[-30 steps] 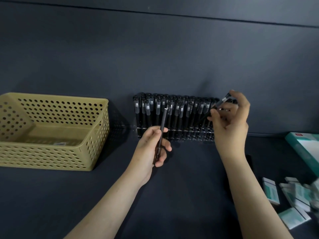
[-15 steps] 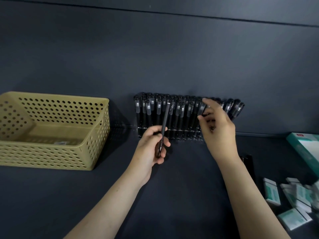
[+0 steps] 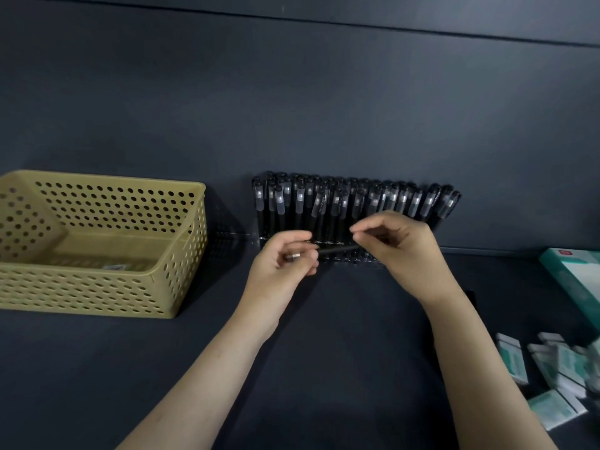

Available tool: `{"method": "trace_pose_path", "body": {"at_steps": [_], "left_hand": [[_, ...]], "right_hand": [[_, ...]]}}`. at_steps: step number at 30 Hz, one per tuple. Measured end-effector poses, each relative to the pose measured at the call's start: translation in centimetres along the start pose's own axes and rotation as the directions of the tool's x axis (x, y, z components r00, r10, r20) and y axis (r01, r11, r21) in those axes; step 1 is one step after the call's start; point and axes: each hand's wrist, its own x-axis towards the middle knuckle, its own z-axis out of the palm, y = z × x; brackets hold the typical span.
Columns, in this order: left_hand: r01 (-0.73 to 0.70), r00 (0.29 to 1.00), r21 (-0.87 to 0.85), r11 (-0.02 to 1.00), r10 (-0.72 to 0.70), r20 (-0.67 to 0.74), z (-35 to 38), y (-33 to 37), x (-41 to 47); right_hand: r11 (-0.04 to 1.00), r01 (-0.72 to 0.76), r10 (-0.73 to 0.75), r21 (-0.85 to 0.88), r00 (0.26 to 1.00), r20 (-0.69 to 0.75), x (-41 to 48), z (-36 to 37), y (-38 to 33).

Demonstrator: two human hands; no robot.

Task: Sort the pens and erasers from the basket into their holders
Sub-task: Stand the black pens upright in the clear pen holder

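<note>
A black pen [image 3: 336, 249] lies nearly level between both hands, in front of the clear pen holder [image 3: 354, 259]. My left hand [image 3: 285, 261] grips its left end. My right hand [image 3: 401, 245] pinches its right end with thumb and fingertips. Behind them the holder stands against the dark wall, packed with several upright black pens [image 3: 324, 203]. The yellow perforated basket [image 3: 175, 277] sits at the left with a small item on its floor. White and green erasers [image 3: 552, 375] lie loose at the lower right.
A teal and white box [image 3: 574, 277] lies at the right edge, above the erasers. A dark wall rises directly behind the holder and basket. The surface is dark grey throughout.
My right hand left the pens in the holder and came down left to the pen my left hand held. That pen tipped from upright to nearly level.
</note>
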Motion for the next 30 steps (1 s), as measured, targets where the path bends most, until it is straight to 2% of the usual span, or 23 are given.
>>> {"method": "trace_pose_path", "body": {"at_steps": [2, 4, 9, 10, 12, 14, 17, 19, 21, 25, 30], "left_hand": [[-0.008, 0.998, -0.064, 0.998, 0.004, -0.057, -0.2, 0.0, 0.2], [-0.036, 0.997, -0.133, 0.99, 0.026, -0.073, -0.2, 0.1, 0.3], [-0.089, 0.996, -0.221, 0.971, 0.08, -0.047, -0.3, 0.4, 0.3], [-0.119, 0.993, -0.165, 0.979, 0.113, -0.042, -0.6, 0.3, 0.3], [-0.224, 0.974, 0.132, 0.966, 0.227, -0.008, -1.1, -0.2, 0.5], [-0.317, 0.943, 0.486, 0.814, 0.324, 0.073, -1.5, -0.9, 0.6], [-0.384, 0.909, 0.751, 0.538, 0.361, 0.206, -1.4, -2.0, 0.8], [-0.387, 0.904, 0.821, 0.42, 0.35, 0.247, -1.2, -2.5, 0.8], [-0.383, 0.9, 0.847, 0.368, 0.354, 0.253, -1.3, -2.7, 0.7], [-0.384, 0.895, 0.861, 0.332, 0.363, 0.259, -1.2, -2.9, 0.7], [-0.374, 0.903, 0.871, 0.32, 0.338, 0.263, -1.2, -2.9, 0.6]], "right_hand": [[0.996, -0.076, 0.069, 0.041, 0.987, 0.148, -0.1, -0.5, 0.1], [0.996, -0.09, 0.081, 0.026, 0.966, 0.247, -0.3, -0.5, 0.1], [0.998, -0.023, 0.04, -0.067, 0.965, 0.26, -0.4, -0.1, 0.0], [0.999, -0.017, 0.027, -0.043, 0.967, 0.255, -0.3, -0.3, 0.0], [0.998, 0.016, -0.027, 0.054, 0.979, 0.204, -0.1, -1.0, 0.1], [0.985, 0.089, -0.105, 0.149, 0.989, 0.107, 0.0, -1.8, -0.1], [0.979, 0.138, -0.133, 0.151, 0.99, -0.042, 0.0, -2.8, -0.2], [0.987, 0.137, -0.125, 0.079, 0.982, -0.139, -0.1, -2.9, 0.1], [0.99, 0.142, -0.14, -0.006, 0.967, -0.215, -0.1, -2.7, 0.4], [0.979, 0.162, -0.191, -0.123, 0.94, -0.283, -0.1, -2.2, 0.9], [0.97, 0.151, -0.198, -0.192, 0.945, -0.262, 0.0, -1.7, 1.5]]}}
